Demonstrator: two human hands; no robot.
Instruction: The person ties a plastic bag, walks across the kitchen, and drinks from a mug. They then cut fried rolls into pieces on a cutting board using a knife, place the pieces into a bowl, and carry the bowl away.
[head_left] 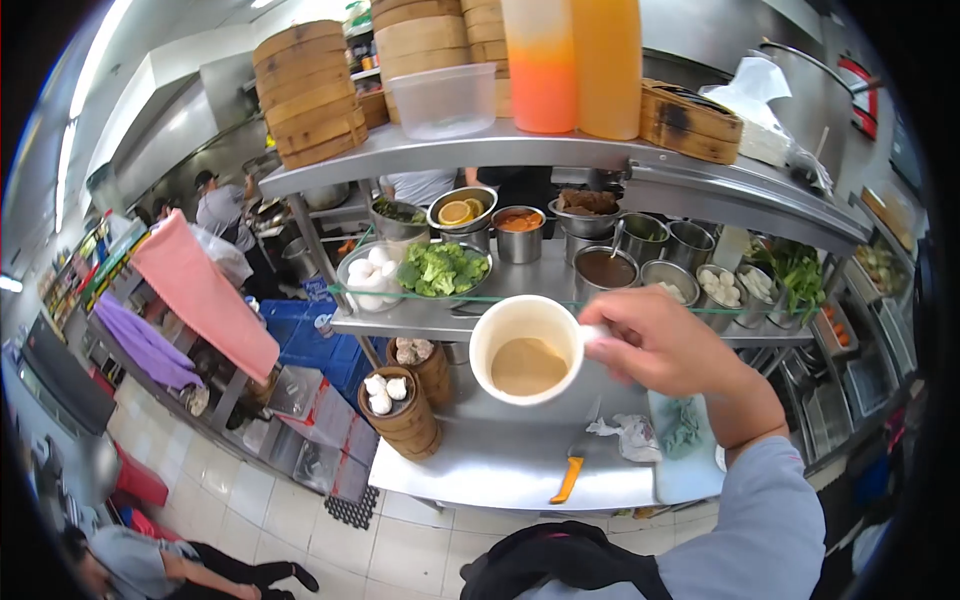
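Observation:
A white cup [526, 350] with a light brown liquid in it hangs above the steel worktop [480, 440], tilted so that its inside shows. My right hand [650, 338] comes in from the right, its fingers closed on the cup's handle. My left hand is out of the picture. Below the cup lie a knife with an orange handle [568, 480], a crumpled white plastic bag [636, 438] and a pale cutting board [685, 475] with a greenish cloth [683, 428] on it.
Bamboo steamers [408, 428] stand left on the worktop. The shelf behind holds eggs [372, 275], broccoli [442, 268] and several metal pots [606, 268]. Bottles [608, 70] stand on the upper shelf. A person [140, 565] is at the lower left; others are farther back.

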